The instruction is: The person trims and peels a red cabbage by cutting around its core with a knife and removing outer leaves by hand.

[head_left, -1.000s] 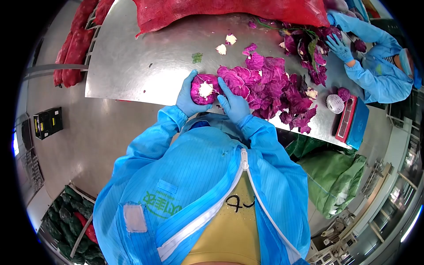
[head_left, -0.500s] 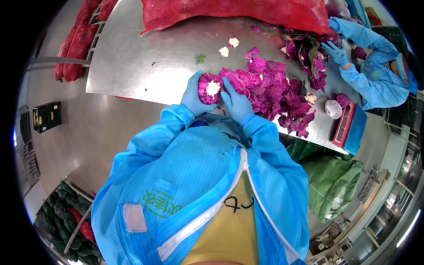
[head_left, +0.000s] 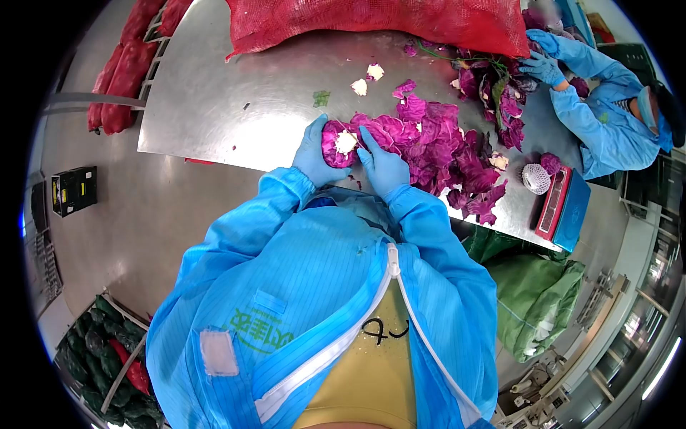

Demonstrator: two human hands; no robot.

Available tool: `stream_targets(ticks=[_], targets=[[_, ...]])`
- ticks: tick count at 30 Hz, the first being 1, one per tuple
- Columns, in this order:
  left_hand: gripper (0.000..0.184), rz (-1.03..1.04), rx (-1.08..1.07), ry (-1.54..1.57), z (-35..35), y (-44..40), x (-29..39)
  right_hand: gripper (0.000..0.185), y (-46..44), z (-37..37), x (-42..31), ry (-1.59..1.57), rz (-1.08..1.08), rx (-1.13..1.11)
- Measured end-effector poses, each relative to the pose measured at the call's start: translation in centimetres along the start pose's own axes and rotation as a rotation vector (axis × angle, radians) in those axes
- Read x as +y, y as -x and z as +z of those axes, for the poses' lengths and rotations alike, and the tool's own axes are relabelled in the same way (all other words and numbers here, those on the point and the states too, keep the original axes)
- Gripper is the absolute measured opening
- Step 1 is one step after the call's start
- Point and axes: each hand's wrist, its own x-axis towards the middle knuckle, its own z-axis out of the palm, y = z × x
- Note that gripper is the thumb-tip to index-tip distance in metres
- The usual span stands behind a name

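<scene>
A red cabbage (head_left: 331, 145) with its pale cut stem end facing up sits near the table's front edge. My left hand (head_left: 313, 156), in a blue glove, wraps round its left side. At its right side is my right hand (head_left: 386, 167), also gloved, with fingers and thumb against the cabbage's outer leaf; the exact grip is partly hidden. A heap of loose purple cabbage leaves (head_left: 438, 137) lies just right of my right hand. Pale cut stem pieces (head_left: 359, 87) and a green leaf scrap (head_left: 321, 98) rest on the metal table (head_left: 207, 107) beyond the cabbage.
A full red mesh sack (head_left: 379, 20) lies along the table's far side. At right, a co-worker's gloved hands (head_left: 543, 68) are near more leaves. A red-and-blue scale (head_left: 564, 207) and a white foam net (head_left: 536, 179) stand at the right edge. A green sack (head_left: 536, 300) stands below.
My hands stay around the cabbage, with only a slight shift. The co-worker's lower hand has moved up, towards the other hand. The view has shifted slightly.
</scene>
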Motion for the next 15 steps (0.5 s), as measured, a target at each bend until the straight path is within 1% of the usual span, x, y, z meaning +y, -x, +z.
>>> stream_targets(ticks=[1, 3, 4, 6, 10, 12, 13, 15], targets=[[0.114, -0.007, -0.004, -0.005, 0.0, 0.0, 0.1, 0.055, 0.0, 0.4, 0.4, 0.0, 0.0, 0.0], [0.114, -0.001, 0.002, 0.002, 0.2, -0.2, 0.2, 0.052, -0.4, 0.9, 0.9, -0.253, -0.021, 0.008], [0.115, 0.002, 0.001, 0.004, 0.1, -0.1, 0.2, 0.052, -0.3, 0.7, 0.8, -0.255, -0.021, 0.005], [0.115, -0.011, -0.027, -0.007, -0.1, -0.2, 0.2, 0.051, -0.1, 0.1, 0.4, -0.057, 0.009, 0.016], [0.117, -0.003, -0.038, -0.002, 0.2, -0.4, 0.0, 0.053, -0.4, 0.7, 0.9, -0.057, -0.016, 0.041], [0.117, 0.002, -0.046, -0.007, 0.0, -0.4, 0.0, 0.05, -0.4, 0.5, 0.9, -0.165, -0.022, 0.024], [0.118, 0.013, -0.052, -0.006, 0.1, -0.5, 0.1, 0.05, -0.3, 0.3, 0.6, -0.165, -0.02, 0.025], [0.118, -0.003, -0.049, -0.006, 0.2, -0.4, 0.0, 0.051, -0.2, -0.5, -0.2, 0.017, 0.041, -0.005]])
